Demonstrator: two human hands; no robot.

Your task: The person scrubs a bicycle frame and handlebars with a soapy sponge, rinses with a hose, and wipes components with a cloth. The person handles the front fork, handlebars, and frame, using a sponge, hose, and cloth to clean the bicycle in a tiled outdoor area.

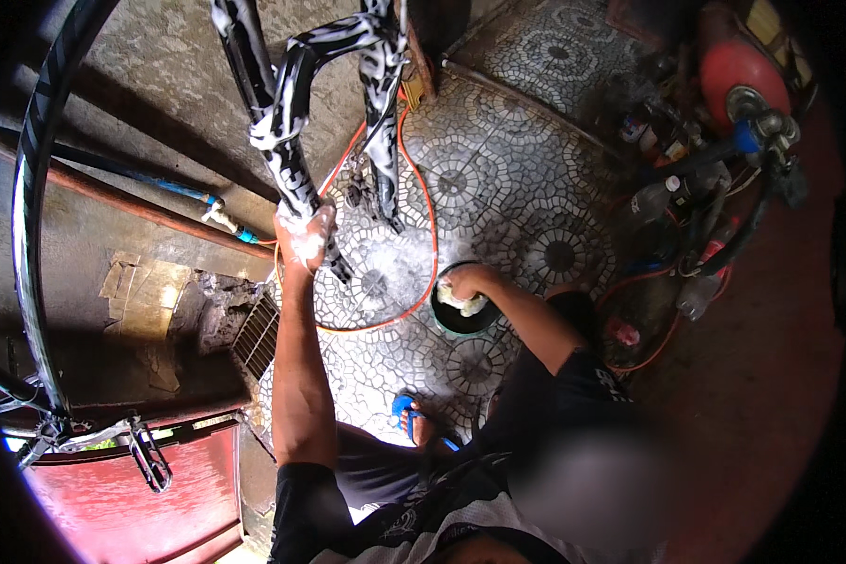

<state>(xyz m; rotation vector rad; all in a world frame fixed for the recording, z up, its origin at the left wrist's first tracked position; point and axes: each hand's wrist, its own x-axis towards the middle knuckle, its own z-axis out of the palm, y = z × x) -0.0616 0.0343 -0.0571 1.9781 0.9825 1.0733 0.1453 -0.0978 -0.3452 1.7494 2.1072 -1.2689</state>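
Observation:
A black bicycle frame (296, 99) streaked with white foam stands upright ahead of me, its lower ends near the tiled floor. Around one of its lower tubes my left hand (305, 237) is closed, with suds covering the fingers. My right hand (468, 278) reaches down into a dark round bucket (462, 331) on the floor. Its fingers are closed on a pale, foamy sponge (461, 303) inside the bucket. The underside of the sponge and some of the right fingers are hidden.
An orange hose (433, 211) loops across the wet tiles (555, 188) between frame and bucket. Plastic bottles (650, 202) and a red tank (743, 70) stand at right. On the left are a bicycle tyre (33, 188), a drain grate (257, 336) and a tap (221, 216).

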